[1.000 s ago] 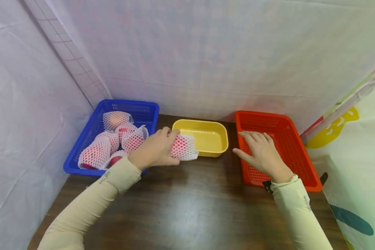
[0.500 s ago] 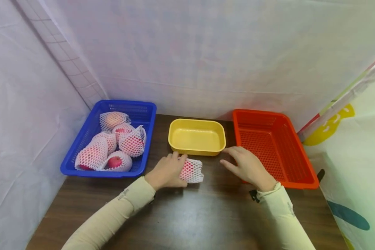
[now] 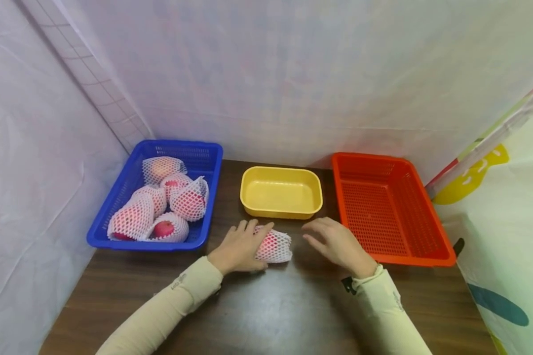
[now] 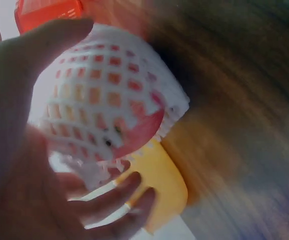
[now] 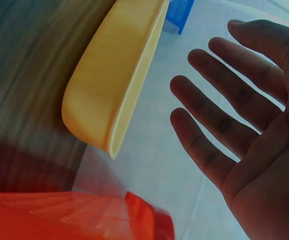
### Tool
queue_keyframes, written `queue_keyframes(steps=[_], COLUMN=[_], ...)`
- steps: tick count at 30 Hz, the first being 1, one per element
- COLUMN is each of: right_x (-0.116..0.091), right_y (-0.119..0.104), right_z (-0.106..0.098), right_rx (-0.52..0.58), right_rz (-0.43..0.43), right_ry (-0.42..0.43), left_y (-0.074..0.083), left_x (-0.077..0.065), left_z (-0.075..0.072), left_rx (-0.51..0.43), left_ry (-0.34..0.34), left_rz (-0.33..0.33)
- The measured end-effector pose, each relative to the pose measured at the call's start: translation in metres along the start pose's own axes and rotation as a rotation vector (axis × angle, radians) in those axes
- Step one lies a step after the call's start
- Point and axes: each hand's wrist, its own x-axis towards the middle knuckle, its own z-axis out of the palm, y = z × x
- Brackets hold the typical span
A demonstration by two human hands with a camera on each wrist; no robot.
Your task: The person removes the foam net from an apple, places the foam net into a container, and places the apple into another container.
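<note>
In the head view, a red fruit in a white foam net (image 3: pixel 273 245) lies on the brown table in front of the yellow tub (image 3: pixel 281 192). My left hand (image 3: pixel 242 249) is at its left side, fingers spread. In the left wrist view, the thumb lies against the netted fruit (image 4: pixel 104 95) and several fingers stand apart beyond it. My right hand (image 3: pixel 337 245) hovers to the right of the fruit, holding nothing. Its fingers (image 5: pixel 204 102) are extended and separated in the right wrist view.
A blue basket (image 3: pixel 96 240) at the left holds several netted fruits (image 3: pixel 188 199). On the right stands a red basket (image 3: pixel 393 212) with nothing in it. White sheets (image 3: pixel 266 84) hang behind and beside the brown table (image 3: pixel 257 315).
My left hand has brought the netted fruit from over the tub's edge down to the table, and its fingers have spread. My right hand has moved left, away from the red basket.
</note>
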Motion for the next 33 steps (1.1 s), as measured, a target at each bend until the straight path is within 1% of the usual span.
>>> queue_keyframes(steps=[3, 5, 7, 11, 15, 18, 21, 25, 30, 33], right_x=[-0.001, -0.002, -0.002, -0.001, 0.002, 0.003, 0.004, 0.006, 0.008, 0.008], right_y=[-0.001, -0.002, -0.002, -0.002, -0.002, -0.003, -0.005, -0.01, -0.015, -0.017], right_z=[0.004, 0.006, 0.009, 0.011, 0.012, 0.014, 0.018, 0.025, 0.034, 0.038], right_rx=[0.019, 0.032, 0.045, 0.066, 0.079, 0.107, 0.132, 0.134, 0.16, 0.174], right_rz=[0.019, 0.025, 0.016, -0.032, -0.066, -0.075, -0.081, -0.086, -0.098, -0.122], right_ry=[-0.012, -0.019, -0.019, 0.002, 0.022, 0.022, 0.028, 0.03, 0.026, 0.025], left_y=[-0.003, -0.006, -0.008, -0.012, -0.013, -0.011, -0.008, -0.004, 0.001, 0.002], left_x=[-0.001, -0.001, -0.001, -0.002, -0.004, -0.005, -0.006, -0.007, -0.006, -0.005], left_z=[-0.001, 0.0, 0.001, 0.001, -0.006, -0.013, -0.02, -0.026, -0.027, -0.025], left_rx=[-0.029, -0.031, -0.02, -0.009, -0.004, 0.002, 0.007, 0.006, 0.024, 0.033], left_ry=[-0.035, -0.018, 0.014, 0.063, 0.115, 0.131, 0.135, 0.131, 0.115, 0.107], left_rz=[0.001, 0.016, 0.031, 0.046, 0.071, 0.084, 0.097, 0.111, 0.111, 0.115])
